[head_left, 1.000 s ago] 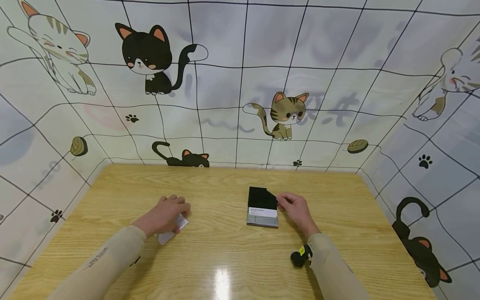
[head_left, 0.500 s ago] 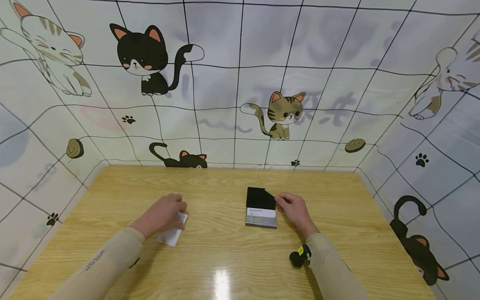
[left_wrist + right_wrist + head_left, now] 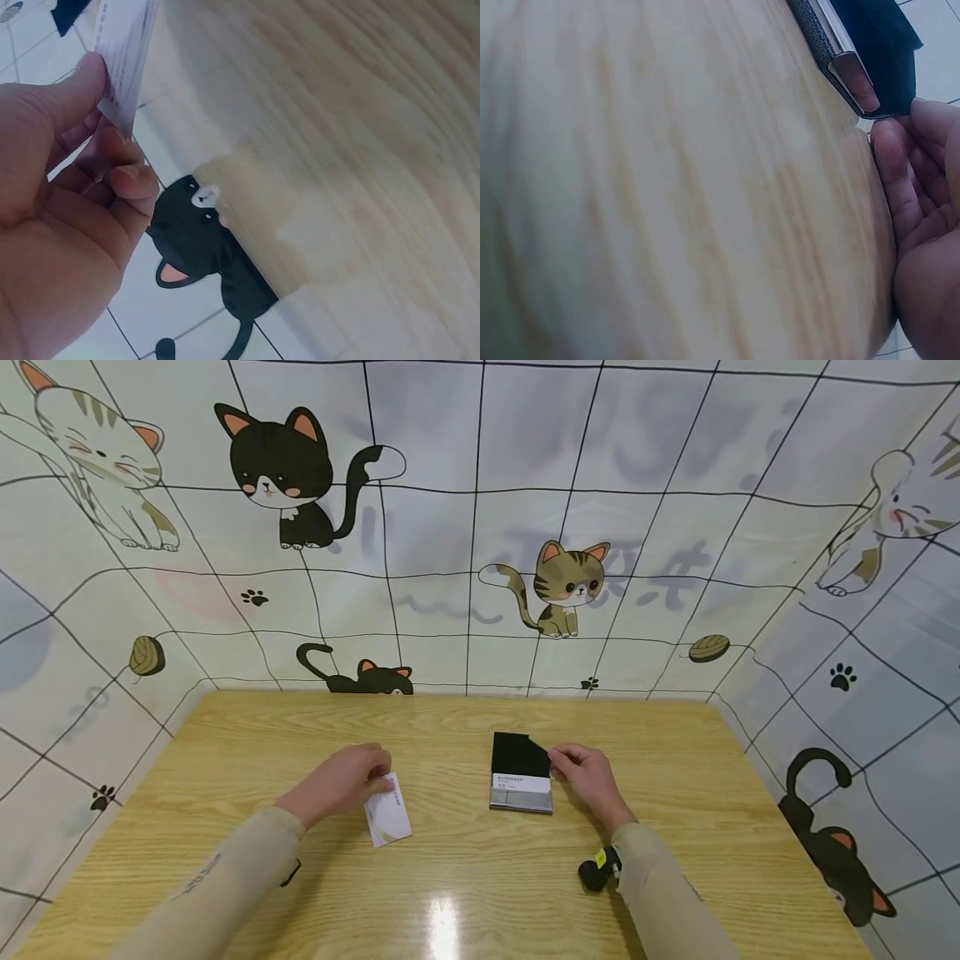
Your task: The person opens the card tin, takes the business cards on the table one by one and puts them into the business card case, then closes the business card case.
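Note:
In the head view, my left hand pinches white printed business cards by their upper end, above the table. A second card edge shows along the left side of the front card. The left wrist view has the thumb against the face of the cards, fingers curled behind. A black business card holder lies open on the table, a white card in its silver lower part. My right hand pinches the edge of its black flap between thumb and forefinger.
The wooden table is enclosed at the back and sides by a white cloth printed with cats and grid lines. A black wrist camera hangs at my right sleeve.
My left hand has moved slightly right and turned the cards, so their printed face now shows. My right hand stays at the flap of the card holder.

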Action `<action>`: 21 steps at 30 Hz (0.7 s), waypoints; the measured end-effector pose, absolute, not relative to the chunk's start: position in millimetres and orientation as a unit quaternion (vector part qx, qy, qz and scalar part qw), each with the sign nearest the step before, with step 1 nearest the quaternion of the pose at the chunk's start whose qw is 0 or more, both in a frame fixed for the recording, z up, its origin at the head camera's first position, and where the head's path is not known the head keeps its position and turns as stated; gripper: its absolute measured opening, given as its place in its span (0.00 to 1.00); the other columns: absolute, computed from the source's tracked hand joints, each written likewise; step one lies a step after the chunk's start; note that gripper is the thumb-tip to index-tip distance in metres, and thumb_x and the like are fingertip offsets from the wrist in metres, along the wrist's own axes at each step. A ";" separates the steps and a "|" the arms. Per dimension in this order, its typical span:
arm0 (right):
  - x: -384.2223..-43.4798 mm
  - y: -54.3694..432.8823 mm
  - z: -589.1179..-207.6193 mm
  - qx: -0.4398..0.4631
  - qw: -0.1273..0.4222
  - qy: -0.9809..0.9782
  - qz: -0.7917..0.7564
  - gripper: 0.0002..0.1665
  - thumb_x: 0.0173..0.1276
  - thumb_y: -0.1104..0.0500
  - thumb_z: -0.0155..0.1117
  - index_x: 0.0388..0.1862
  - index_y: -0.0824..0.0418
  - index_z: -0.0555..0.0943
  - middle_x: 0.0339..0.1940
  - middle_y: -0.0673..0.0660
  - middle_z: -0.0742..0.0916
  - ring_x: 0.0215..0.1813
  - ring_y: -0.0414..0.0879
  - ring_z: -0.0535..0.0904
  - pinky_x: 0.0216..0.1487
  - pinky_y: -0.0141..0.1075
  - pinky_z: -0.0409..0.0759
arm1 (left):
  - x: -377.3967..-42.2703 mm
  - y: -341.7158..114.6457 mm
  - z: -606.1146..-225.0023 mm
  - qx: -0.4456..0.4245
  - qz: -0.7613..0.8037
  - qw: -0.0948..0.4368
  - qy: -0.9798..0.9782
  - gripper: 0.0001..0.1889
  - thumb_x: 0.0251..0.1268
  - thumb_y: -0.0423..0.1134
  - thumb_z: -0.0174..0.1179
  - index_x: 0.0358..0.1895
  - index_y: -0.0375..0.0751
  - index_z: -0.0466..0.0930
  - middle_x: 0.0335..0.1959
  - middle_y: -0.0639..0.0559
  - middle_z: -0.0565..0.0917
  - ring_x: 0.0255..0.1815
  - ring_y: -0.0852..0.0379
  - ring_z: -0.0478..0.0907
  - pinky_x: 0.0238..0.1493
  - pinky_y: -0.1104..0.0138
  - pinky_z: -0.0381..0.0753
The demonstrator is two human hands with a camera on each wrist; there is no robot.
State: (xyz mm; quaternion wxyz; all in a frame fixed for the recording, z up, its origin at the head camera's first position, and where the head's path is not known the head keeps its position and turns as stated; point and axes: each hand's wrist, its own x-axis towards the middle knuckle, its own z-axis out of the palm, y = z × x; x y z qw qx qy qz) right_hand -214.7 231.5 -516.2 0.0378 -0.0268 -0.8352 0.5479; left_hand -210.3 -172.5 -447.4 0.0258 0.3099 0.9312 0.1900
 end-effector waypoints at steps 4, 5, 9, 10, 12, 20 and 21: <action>-215.4 231.6 -516.0 -0.024 0.039 -0.832 0.553 0.11 0.77 0.61 0.64 0.45 0.68 0.88 0.33 0.58 0.89 0.34 0.44 0.83 0.38 0.30 0.82 | -211.1 -161.7 -442.5 0.314 0.212 0.031 0.925 0.14 0.67 0.35 0.69 0.27 0.48 0.74 0.25 0.59 0.71 0.27 0.62 0.67 0.30 0.69 0.68; -215.6 231.6 -515.8 -0.024 0.040 -0.831 0.554 0.11 0.77 0.61 0.64 0.44 0.68 0.88 0.33 0.58 0.89 0.34 0.43 0.83 0.38 0.30 0.82 | -211.3 -159.0 -441.4 0.317 0.217 0.032 0.923 0.13 0.68 0.34 0.69 0.27 0.48 0.74 0.25 0.59 0.71 0.27 0.62 0.67 0.30 0.69 0.68; -215.4 231.3 -515.0 -0.022 0.040 -0.830 0.556 0.11 0.77 0.61 0.64 0.44 0.68 0.88 0.32 0.58 0.89 0.33 0.43 0.83 0.38 0.30 0.82 | -211.3 -148.6 -437.3 0.320 0.243 0.033 0.915 0.12 0.69 0.33 0.68 0.28 0.47 0.75 0.26 0.60 0.73 0.27 0.62 0.69 0.30 0.69 0.70; -215.3 231.2 -514.8 -0.022 0.039 -0.830 0.555 0.11 0.77 0.61 0.64 0.44 0.68 0.88 0.32 0.57 0.89 0.33 0.43 0.83 0.38 0.30 0.82 | -211.2 -146.2 -436.4 0.320 0.250 0.034 0.913 0.12 0.69 0.33 0.67 0.28 0.47 0.76 0.26 0.60 0.74 0.27 0.62 0.69 0.30 0.69 0.70; -215.1 231.3 -514.7 -0.022 0.038 -0.831 0.555 0.11 0.77 0.61 0.64 0.44 0.68 0.88 0.32 0.57 0.89 0.33 0.43 0.83 0.38 0.30 0.82 | -211.3 -141.4 -435.2 0.325 0.262 0.031 0.908 0.11 0.69 0.32 0.67 0.29 0.47 0.77 0.27 0.59 0.75 0.27 0.62 0.70 0.30 0.69 0.71; -214.8 231.3 -515.3 -0.027 0.037 -0.828 0.559 0.11 0.77 0.61 0.64 0.43 0.68 0.88 0.32 0.57 0.89 0.33 0.43 0.83 0.38 0.30 0.82 | -215.1 -123.1 -434.7 0.338 0.293 0.016 0.894 0.07 0.71 0.34 0.66 0.33 0.46 0.80 0.29 0.59 0.78 0.28 0.63 0.70 0.31 0.69 0.72; -214.7 231.4 -515.3 -0.027 0.037 -0.828 0.559 0.11 0.77 0.61 0.64 0.44 0.68 0.88 0.32 0.57 0.89 0.33 0.43 0.83 0.38 0.30 0.82 | -215.3 -120.5 -434.3 0.338 0.300 0.016 0.892 0.06 0.71 0.34 0.66 0.34 0.46 0.80 0.29 0.59 0.79 0.28 0.63 0.71 0.31 0.69 0.73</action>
